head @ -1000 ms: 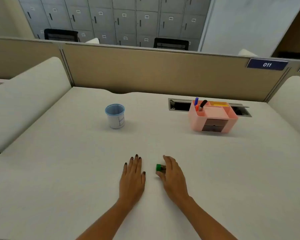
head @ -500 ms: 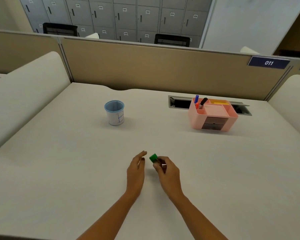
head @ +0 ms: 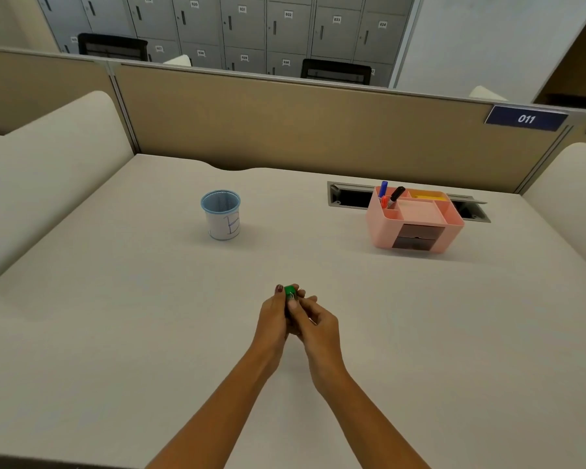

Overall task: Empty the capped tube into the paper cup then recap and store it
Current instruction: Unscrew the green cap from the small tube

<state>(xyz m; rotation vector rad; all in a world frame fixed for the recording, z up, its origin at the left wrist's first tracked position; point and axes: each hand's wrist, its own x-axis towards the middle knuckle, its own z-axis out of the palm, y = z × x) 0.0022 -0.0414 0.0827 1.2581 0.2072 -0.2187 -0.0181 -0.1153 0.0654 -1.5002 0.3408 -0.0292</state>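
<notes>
A small tube with a green cap (head: 289,292) is held upright above the desk's middle, between both hands. My left hand (head: 274,316) wraps the tube's left side, its thumb beside the green cap. My right hand (head: 313,321) grips it from the right, hiding most of the tube's body. The paper cup (head: 221,214), white with a blue rim and blue pen marks, stands upright farther back and to the left, well apart from my hands.
A pink desk organiser (head: 415,220) holding markers stands at the back right, in front of a cable slot (head: 347,196). A tan partition (head: 285,123) closes the desk's far edge. Cream dividers flank both sides.
My right hand lifted the green-capped tube off the desk. My left hand rose from lying flat and closed onto the tube beside the right one.
</notes>
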